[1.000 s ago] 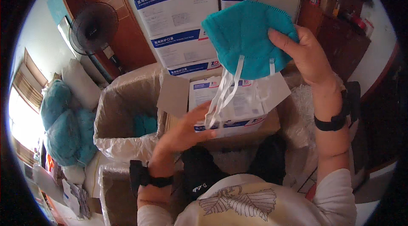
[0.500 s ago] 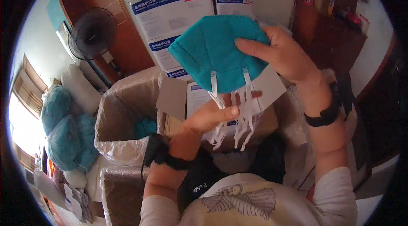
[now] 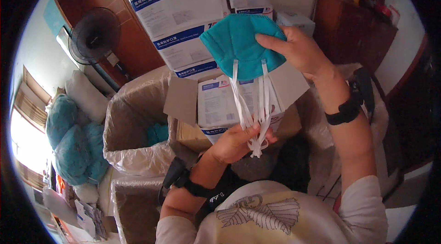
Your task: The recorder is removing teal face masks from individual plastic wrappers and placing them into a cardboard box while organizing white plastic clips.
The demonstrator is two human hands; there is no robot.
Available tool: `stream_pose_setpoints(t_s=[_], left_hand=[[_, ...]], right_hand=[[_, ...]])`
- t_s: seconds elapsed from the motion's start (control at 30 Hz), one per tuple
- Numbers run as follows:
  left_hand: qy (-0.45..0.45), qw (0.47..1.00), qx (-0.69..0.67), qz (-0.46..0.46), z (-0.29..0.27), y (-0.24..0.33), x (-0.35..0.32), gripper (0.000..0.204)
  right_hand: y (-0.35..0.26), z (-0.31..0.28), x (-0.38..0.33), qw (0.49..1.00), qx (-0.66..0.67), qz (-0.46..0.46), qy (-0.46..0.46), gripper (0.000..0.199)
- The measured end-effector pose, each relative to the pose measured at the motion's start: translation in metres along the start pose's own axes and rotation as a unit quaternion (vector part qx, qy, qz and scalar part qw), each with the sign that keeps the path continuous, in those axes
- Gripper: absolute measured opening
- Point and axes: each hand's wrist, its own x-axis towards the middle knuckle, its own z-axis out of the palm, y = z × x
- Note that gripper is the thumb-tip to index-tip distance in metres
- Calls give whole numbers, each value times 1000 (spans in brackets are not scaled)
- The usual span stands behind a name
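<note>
behind teal mask (image 3: 243, 44), blue-labelled cartons (image 3: 183, 7)

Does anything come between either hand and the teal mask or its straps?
Nothing visible does: the right hand grips the teal mask by its right side, thumb on the near face, and the left hand holds its white straps below. The open carton lies beyond them.

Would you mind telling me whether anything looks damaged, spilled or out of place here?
Nothing clearly stands out: the mask shows no visible damage, and its straps run down to the left hand. The fan looks tilted, but fisheye bending may explain that.
</note>
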Motion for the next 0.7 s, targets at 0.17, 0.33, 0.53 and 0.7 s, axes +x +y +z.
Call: stream_pose_setpoints(t_s=[0.17, 0.33, 0.53, 0.7], left_hand=[[110, 915, 378, -86, 12, 16, -10, 31], [165, 735, 657, 40, 16, 44, -48, 27], [125, 703, 668, 209, 73, 79, -82, 29], [-71, 986, -78, 132, 39, 37, -81, 29]], right_hand=[[6, -13, -5, 998, -45, 0, 52, 31], [22, -17, -13, 993, 2, 38, 110, 30], [56, 15, -26, 981, 138, 136, 14, 35], [109, 108, -69, 971, 92, 101, -198, 41]])
